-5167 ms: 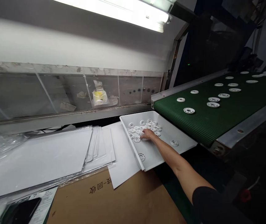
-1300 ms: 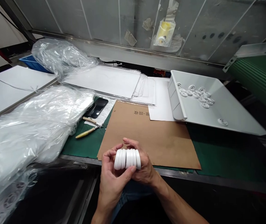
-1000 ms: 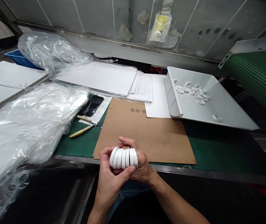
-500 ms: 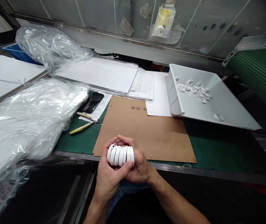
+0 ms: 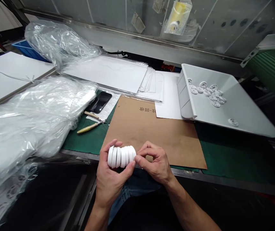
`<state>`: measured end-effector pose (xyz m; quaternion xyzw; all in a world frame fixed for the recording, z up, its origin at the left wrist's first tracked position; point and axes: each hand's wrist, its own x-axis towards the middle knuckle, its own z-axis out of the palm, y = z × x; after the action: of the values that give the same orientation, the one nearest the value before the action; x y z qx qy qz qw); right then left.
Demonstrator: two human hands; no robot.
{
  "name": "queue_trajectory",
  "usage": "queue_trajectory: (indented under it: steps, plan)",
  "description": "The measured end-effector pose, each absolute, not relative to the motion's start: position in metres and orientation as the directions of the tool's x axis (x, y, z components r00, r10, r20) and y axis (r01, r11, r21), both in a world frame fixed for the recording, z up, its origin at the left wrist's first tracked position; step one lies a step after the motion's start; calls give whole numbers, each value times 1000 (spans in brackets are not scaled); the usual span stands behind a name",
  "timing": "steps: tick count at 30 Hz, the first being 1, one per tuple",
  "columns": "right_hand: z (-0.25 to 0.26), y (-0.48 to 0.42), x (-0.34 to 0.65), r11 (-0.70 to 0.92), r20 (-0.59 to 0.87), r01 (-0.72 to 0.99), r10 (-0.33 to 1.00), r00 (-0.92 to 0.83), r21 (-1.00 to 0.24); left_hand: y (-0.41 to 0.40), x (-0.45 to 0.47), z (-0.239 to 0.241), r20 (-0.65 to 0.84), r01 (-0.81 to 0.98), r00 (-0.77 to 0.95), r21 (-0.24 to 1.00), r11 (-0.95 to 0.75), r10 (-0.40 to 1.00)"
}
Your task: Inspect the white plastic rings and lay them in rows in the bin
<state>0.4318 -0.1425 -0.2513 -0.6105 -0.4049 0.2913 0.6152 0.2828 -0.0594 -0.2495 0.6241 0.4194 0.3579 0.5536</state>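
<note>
Holding white rings, cardboard printed "回"

You wear the only camera on your head: it looks forward and down, from near above your left hand and right hand, across the bench to the wall behind it.

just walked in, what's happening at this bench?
A person holds a row of white rings side by side in the left grip, at the bench's near edge. The right grip is at the row's right end; whether it pinches the last ring is hard to tell. More rings lie in the grey tray on the right, one apart from the cluster. Pliers lie near the phone, left of the cardboard.
</note>
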Motion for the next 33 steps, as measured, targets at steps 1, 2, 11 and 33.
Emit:
queue_trajectory:
  steps: [1,2,11,33]
  plan:
    - [-250,-143,432,83,147,150,856,495,-985,-59,282,-249,-21,130,397,991,-34,918]
    - [-249,-143,432,83,152,160,859,488,-984,-59,282,-249,-25,129,403,991,-29,915]
    - [-249,-144,432,64,105,102,873,477,-993,-57,279,-250,-21,136,404,990,-37,915]
    - [-267,-311,633,-587,-25,-27,-10,1000,-809,-55,309,-267,-301,116,500,953,282,812]
